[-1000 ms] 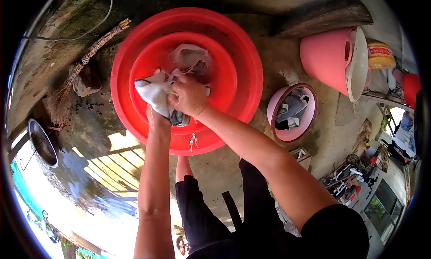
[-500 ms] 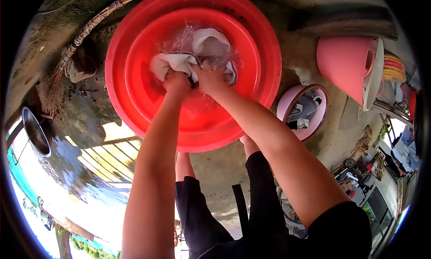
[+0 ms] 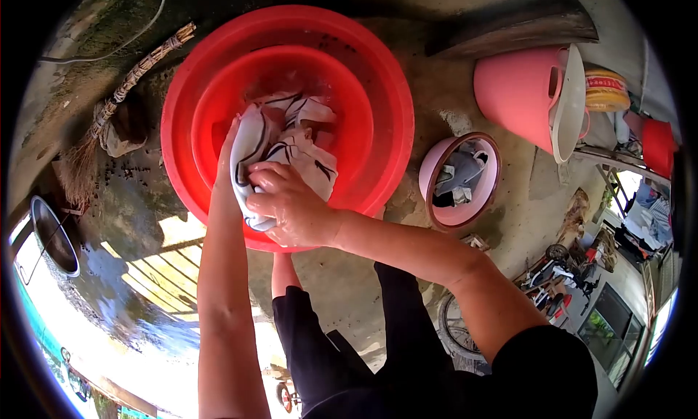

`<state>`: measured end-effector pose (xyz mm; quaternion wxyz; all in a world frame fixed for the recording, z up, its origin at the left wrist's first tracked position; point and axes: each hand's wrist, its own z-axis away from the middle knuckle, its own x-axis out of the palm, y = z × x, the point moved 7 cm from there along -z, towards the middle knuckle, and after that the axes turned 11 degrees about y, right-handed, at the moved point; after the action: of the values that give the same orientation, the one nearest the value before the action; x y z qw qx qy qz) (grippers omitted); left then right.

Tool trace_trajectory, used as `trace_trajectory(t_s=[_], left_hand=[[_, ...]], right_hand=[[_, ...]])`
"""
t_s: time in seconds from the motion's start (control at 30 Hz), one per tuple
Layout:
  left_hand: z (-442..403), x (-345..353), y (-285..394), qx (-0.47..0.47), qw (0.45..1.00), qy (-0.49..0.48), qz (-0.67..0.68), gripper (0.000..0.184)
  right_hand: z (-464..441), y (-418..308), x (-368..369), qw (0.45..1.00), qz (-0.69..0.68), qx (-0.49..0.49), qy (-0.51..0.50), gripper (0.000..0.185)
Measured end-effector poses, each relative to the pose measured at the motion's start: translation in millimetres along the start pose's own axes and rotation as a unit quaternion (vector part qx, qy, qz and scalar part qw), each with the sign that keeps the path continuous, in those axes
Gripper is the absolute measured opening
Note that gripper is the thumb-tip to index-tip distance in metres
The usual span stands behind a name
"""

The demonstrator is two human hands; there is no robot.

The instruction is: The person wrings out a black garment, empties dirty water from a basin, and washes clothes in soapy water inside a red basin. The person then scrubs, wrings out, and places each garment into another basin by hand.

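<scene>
A wet white garment with dark stripes or trim [image 3: 309,154] is bunched in water inside a large red basin [image 3: 396,121]. One part of it is lifted towards the basin's near left side. My left hand [image 3: 230,146] holds the garment's left edge; most of its fingers are hidden by the cloth. Close to the near rim, my right hand [image 3: 294,208] has its wet fingers curled on the lifted fold. The far part of the garment lies in the water.
Right of the basin stands a pink tub [image 3: 483,201] with dark and grey clothes inside. Beyond it are a larger pink bucket [image 3: 512,81] and a wooden plank [image 3: 516,26]. A broom [image 3: 120,95] and a metal basin [image 3: 54,234] are at left.
Both hands have come up from the water towards the basin's near left side, raising part of the garment. My right hand has moved left and nearer to me. The view has shifted slightly.
</scene>
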<state>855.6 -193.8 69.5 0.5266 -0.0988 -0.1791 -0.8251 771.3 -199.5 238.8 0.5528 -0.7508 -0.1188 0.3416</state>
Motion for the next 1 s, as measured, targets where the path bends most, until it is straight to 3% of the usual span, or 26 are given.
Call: trace_trajectory(t_s=[0.2,0.27,0.33,0.37,0.4,0.43,0.5,0.53,0.57,0.6,0.63,0.67,0.7,0.73,0.8,0.83,0.9,0.93,0.97,1.0], left_hand=[[86,10,-5,0.176,0.976,-0.129,0.017,0.031],[77,14,-3,0.232,0.960,-0.159,0.014,0.029],[41,-11,-17,0.255,0.951,-0.173,0.017,0.031],[23,-10,-8,0.296,0.914,-0.268,-0.066,0.033],[31,0,-8,0.279,0.932,-0.218,-0.080,0.033],[40,10,-7,0.259,0.947,-0.168,-0.093,0.034],[75,5,-6,0.195,0.969,0.120,-0.092,0.037],[70,-8,1,0.210,0.946,0.204,-0.141,0.040],[64,-16,16,0.288,0.908,0.233,-0.196,0.042],[55,-19,29,0.388,0.868,0.193,-0.241,0.045],[42,-22,33,0.431,0.764,0.263,-0.402,0.049],[27,-23,32,0.454,0.625,0.324,-0.546,0.053],[1,-25,20,0.458,0.611,0.267,-0.588,0.058],[-11,-25,5,0.527,0.494,0.281,-0.632,0.060],[-46,-25,-10,0.525,0.344,0.290,-0.723,0.060],[-66,-31,-7,0.521,0.346,0.288,-0.725,0.060],[-113,-47,-4,0.443,0.420,0.233,-0.757,0.052],[-118,-43,1,0.443,0.422,0.232,-0.757,0.052],[-128,-48,-1,0.309,0.596,0.147,-0.727,0.044],[-120,-49,-1,0.248,0.648,0.140,-0.706,0.038]], right_hand=[[4,-12,11,0.995,0.007,-0.061,0.076,0.035],[-1,14,12,0.994,0.054,-0.030,0.092,0.035],[-6,29,6,0.989,0.066,-0.066,0.116,0.034],[-7,47,3,0.993,0.035,-0.030,0.108,0.043],[-4,87,3,0.988,0.120,0.037,0.090,0.043],[-12,118,-14,0.971,0.165,0.166,0.048,0.040],[6,166,-22,0.941,0.280,0.187,0.002,0.041],[9,173,-22,0.922,0.309,0.232,-0.022,0.043],[13,179,-26,0.914,0.338,0.226,0.008,0.047],[17,184,-31,0.903,0.367,0.221,0.040,0.051],[17,182,-31,0.902,0.370,0.219,0.040,0.051],[20,173,-24,0.901,0.382,0.205,0.011,0.058],[24,169,-14,0.899,0.393,0.191,-0.019,0.065],[32,171,2,0.902,0.415,0.116,-0.026,0.071],[52,193,33,0.849,0.507,0.073,-0.130,0.072],[51,200,39,0.849,0.506,0.077,-0.134,0.072],[33,218,41,0.887,0.429,0.122,-0.118,0.068],[21,236,41,0.886,0.431,0.123,-0.119,0.068],[17,263,52,0.881,0.354,0.199,-0.244,0.061],[24,268,53,0.892,0.260,0.259,-0.265,0.053]])
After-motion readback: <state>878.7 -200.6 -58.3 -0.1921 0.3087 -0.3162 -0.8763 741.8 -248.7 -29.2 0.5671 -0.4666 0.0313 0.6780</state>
